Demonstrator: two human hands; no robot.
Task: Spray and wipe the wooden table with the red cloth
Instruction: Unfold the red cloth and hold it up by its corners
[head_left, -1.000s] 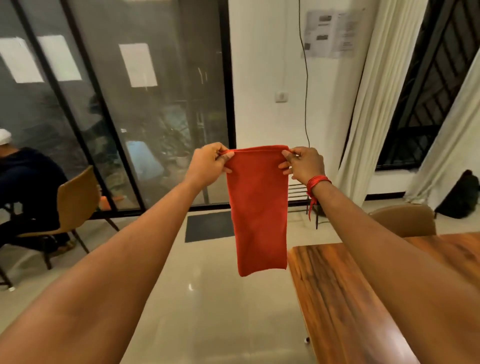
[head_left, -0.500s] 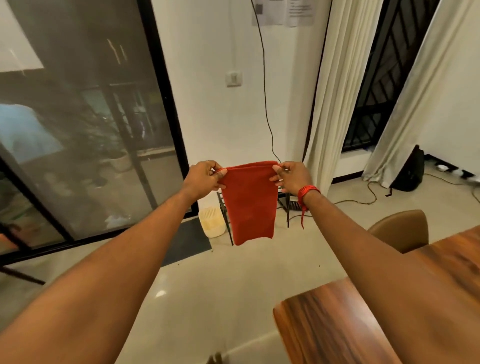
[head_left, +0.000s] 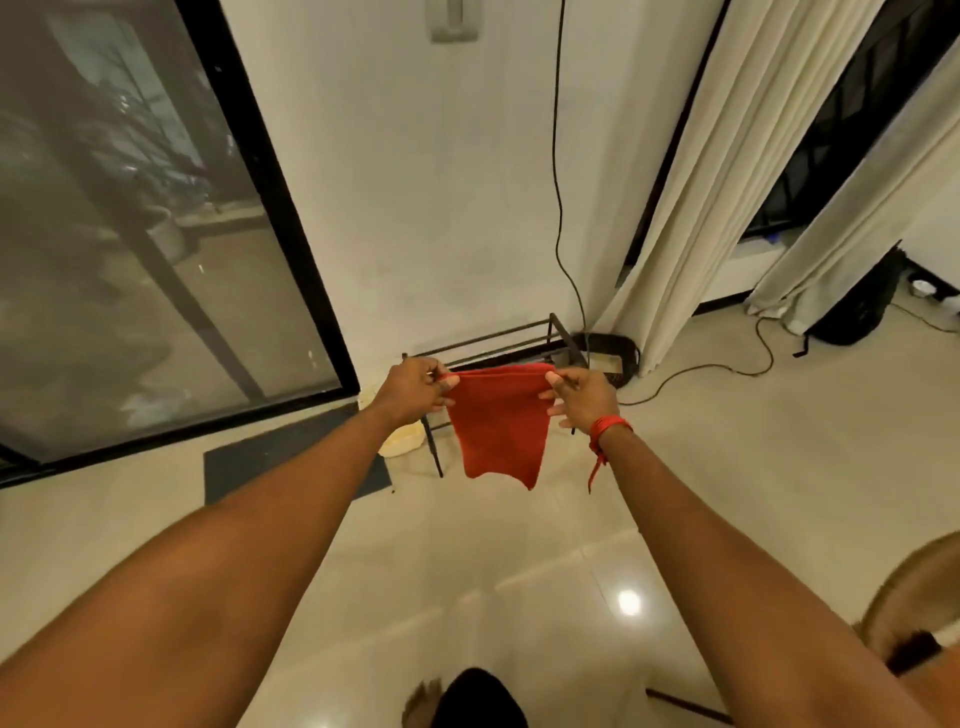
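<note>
The step in hand seems to be getting the cloth ready before any wiping. To do it well, I think both top corners should be kept level and the fabric folded into a flat pad, not left loose, so it gives an even face for the surface.

The left hand (head_left: 413, 388) is closed, with thumb and fingers pinching the left top corner of the red cloth (head_left: 500, 423). The cloth hangs in the air between the hands, above the tiled floor (head_left: 519, 571), its lower edge free and uneven. The right hand (head_left: 584, 396) is also closed on the right top corner; a red wrist thread (head_left: 605, 431) hangs below it. The wooden surface and a spray bottle are not in view.
</note>
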